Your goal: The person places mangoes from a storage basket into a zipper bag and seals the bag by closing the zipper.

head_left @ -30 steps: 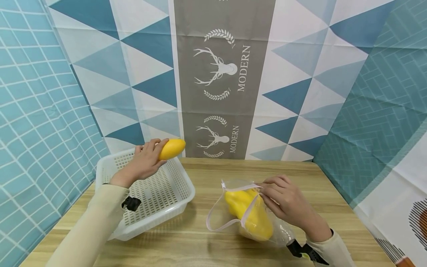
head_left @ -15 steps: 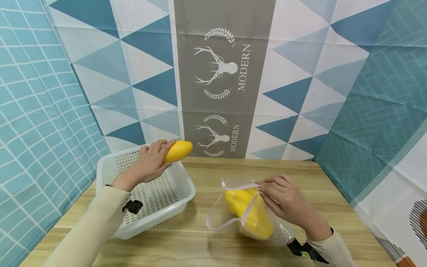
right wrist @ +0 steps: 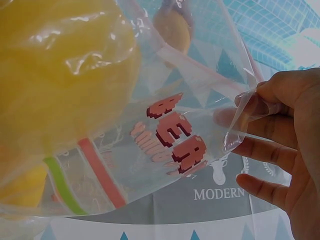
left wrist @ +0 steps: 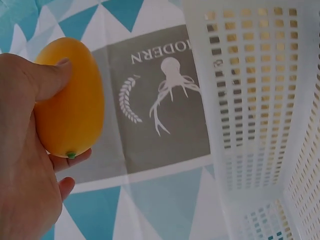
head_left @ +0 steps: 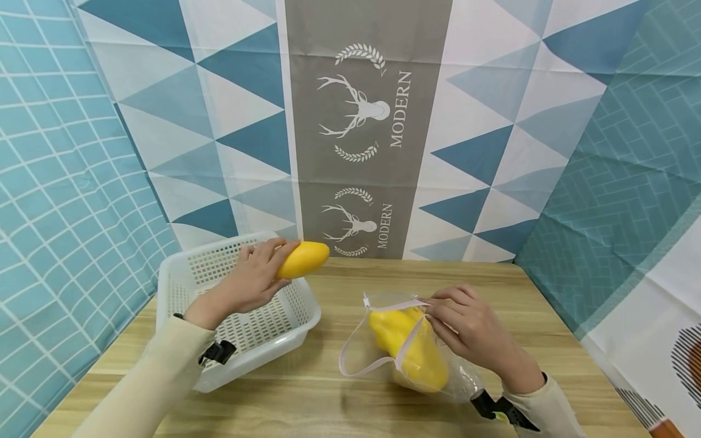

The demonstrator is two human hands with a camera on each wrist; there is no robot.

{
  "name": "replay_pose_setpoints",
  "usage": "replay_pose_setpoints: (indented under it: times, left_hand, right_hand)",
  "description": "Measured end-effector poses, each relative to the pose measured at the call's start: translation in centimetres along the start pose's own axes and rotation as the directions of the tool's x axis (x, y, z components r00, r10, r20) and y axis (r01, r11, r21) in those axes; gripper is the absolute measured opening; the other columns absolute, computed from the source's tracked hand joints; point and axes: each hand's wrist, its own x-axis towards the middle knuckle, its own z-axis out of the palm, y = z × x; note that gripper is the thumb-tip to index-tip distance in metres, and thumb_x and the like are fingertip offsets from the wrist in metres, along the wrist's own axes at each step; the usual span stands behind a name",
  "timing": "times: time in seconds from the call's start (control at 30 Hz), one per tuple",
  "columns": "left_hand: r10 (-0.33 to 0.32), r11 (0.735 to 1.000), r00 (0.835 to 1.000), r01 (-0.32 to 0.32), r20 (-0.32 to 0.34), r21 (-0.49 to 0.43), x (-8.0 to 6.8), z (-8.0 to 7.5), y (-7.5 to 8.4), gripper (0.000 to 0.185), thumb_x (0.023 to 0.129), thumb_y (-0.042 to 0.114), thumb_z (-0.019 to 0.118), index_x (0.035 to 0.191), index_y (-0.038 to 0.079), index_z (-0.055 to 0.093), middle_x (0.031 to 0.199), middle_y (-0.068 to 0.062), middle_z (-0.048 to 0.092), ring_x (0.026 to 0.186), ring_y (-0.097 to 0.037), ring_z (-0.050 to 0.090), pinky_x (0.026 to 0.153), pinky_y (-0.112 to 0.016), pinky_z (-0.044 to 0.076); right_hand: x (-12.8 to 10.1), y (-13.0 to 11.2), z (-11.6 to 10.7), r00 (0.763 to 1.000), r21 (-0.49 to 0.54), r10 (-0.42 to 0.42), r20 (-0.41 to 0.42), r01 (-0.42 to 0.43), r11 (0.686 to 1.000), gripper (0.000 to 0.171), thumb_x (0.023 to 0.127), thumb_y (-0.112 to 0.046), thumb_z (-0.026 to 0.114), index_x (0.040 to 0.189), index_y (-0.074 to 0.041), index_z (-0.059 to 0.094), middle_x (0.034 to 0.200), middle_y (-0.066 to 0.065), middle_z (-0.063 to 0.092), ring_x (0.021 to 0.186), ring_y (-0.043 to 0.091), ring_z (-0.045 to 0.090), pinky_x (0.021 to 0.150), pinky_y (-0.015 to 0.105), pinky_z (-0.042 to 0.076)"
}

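Aloft, the left hand (head_left: 249, 277) grips 1 yellow fruit (head_left: 305, 260) near the basket (head_left: 268, 353).

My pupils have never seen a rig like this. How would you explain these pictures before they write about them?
There is no machine here: each grip is simply a person's bare hand. The wide view is taken from the head, looking forward and down; the two close views are taken from the wrists. On the wooden table stands a white basket with many small holes. To its right is a clear bag, its mouth open, with something yellow inside. The left grip holds a smooth yellow fruit-shaped object up near the basket. The right grip pinches the bag at the edge of its mouth.
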Motion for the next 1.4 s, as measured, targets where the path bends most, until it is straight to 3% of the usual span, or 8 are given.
replay_pose_setpoints:
  times: [0.4, 0.77, 1.17, 1.4]
  left_hand:
    - [0.13, 0.991, 0.99, -0.128, -0.062, 0.032, -0.5, -0.4, 2.5, 0.074, 0.09, 0.024, 0.07, 0.15, 0.011, 0.029, 0.137, -0.022, 0.042, 0.118, -0.037, 0.047, 0.086, -0.051, 0.029]
    - [0.273, 0.962, 0.951, -0.271, -0.145, 0.034, -0.3, 0.3, 4.5, 0.076, 0.086, 0.025, 0.072, 0.149, 0.011, 0.031, 0.137, -0.019, 0.043, 0.12, -0.032, 0.048, 0.085, -0.049, 0.031]
    - [0.362, 0.932, 0.922, -0.36, -0.137, 0.042, -0.5, 0.9, 6.3, 0.08, 0.084, 0.026, 0.073, 0.15, 0.011, 0.032, 0.134, -0.016, 0.045, 0.119, -0.029, 0.048, 0.084, -0.049, 0.034]
    - [0.403, 0.915, 0.91, -0.4, -0.1, 0.052, -0.3, 1.0, 7.4, 0.079, 0.086, 0.029, 0.073, 0.151, 0.012, 0.031, 0.137, -0.014, 0.045, 0.118, -0.026, 0.047, 0.085, -0.047, 0.034]
  right_hand:
    - [0.1, -0.1, 0.0, 1.0, 0.003, -0.001, 0.002, 0.001, 1.0, 0.038, 0.107, -0.027, 0.044, 0.095, -0.007, 0.073, 0.099, 0.005, 0.073, 0.087, 0.022, 0.064, 0.079, 0.04, 0.047]
    - [0.0, -0.1, 0.0, 1.0, -0.003, 0.006, 0.005, -0.006, 1.0, 0.038, 0.107, -0.028, 0.044, 0.096, -0.006, 0.074, 0.098, 0.005, 0.074, 0.086, 0.022, 0.064, 0.078, 0.041, 0.048]
    - [0.2, -0.2, 0.1, 1.0, -0.002, -0.01, -0.013, 0.01, 1.0, 0.036, 0.107, -0.026, 0.045, 0.097, -0.006, 0.074, 0.099, 0.005, 0.074, 0.086, 0.022, 0.064, 0.077, 0.041, 0.048]
    - [0.2, -0.2, 0.2, 1.0, 0.002, -0.008, -0.017, 0.008, 1.0, 0.036, 0.107, -0.026, 0.046, 0.098, -0.006, 0.074, 0.098, 0.005, 0.073, 0.086, 0.022, 0.064, 0.077, 0.041, 0.048]
